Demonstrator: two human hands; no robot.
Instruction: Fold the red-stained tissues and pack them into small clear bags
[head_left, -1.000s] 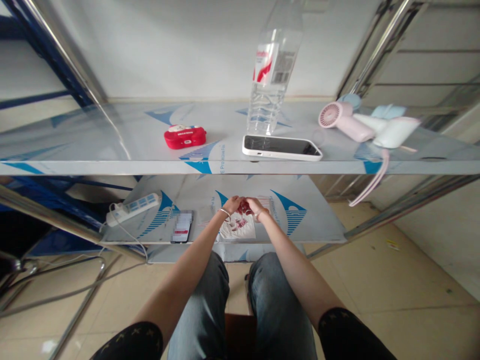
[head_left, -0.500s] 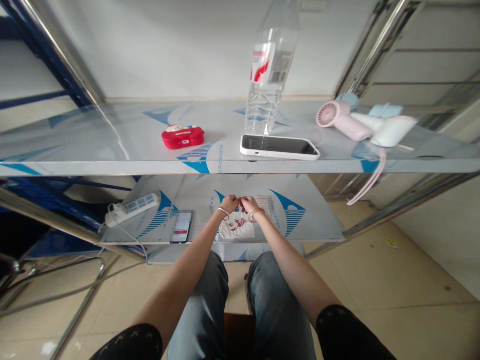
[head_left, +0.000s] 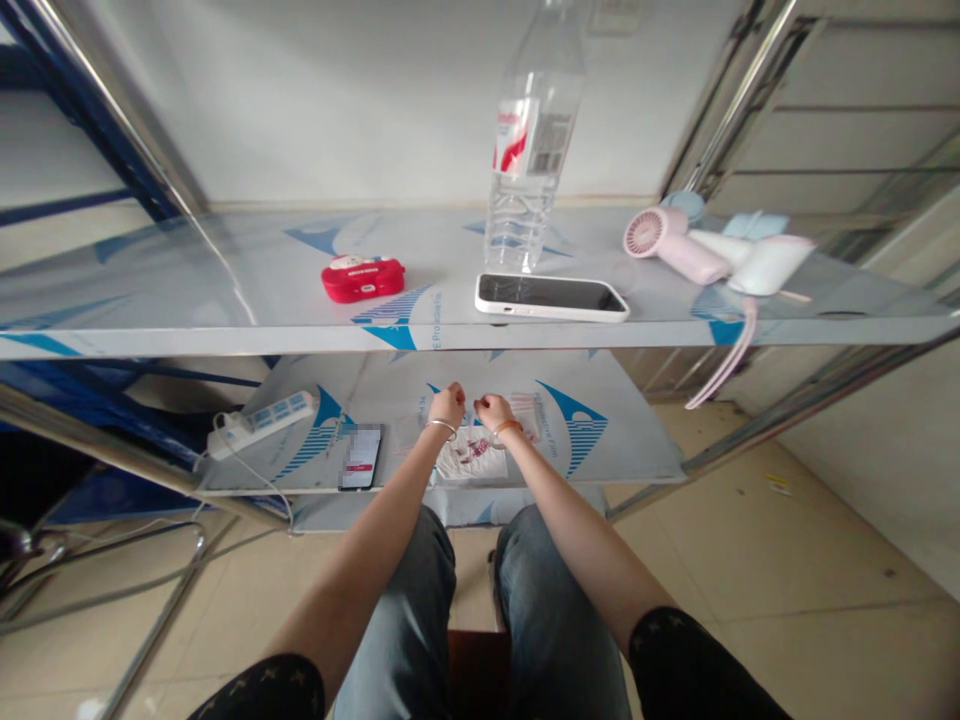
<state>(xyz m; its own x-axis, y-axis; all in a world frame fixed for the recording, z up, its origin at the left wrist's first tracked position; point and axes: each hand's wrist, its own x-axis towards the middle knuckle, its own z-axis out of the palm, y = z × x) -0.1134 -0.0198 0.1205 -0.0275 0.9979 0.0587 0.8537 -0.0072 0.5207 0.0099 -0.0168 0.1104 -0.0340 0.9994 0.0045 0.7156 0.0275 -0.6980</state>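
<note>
Over the lower shelf, my left hand is closed, its fingers pressed together; whatever they hold is too small to make out. A short gap to its right, my right hand is curled in a pinch, and its contents cannot be made out either. Just in front of both wrists lies a white item with a red pattern, apparently a flat sheet or packet. Behind my right wrist is a clear packet with pinkish stripes, partly covered by the hand.
A phone and a white power strip lie left on the lower shelf. The upper shelf overhangs behind my hands, holding a red case, a water bottle, a white-cased phone and a pink handheld fan.
My hands were together and have parted. The left moved left and slightly up, while the right stayed nearly in place. The view has shifted slightly.
</note>
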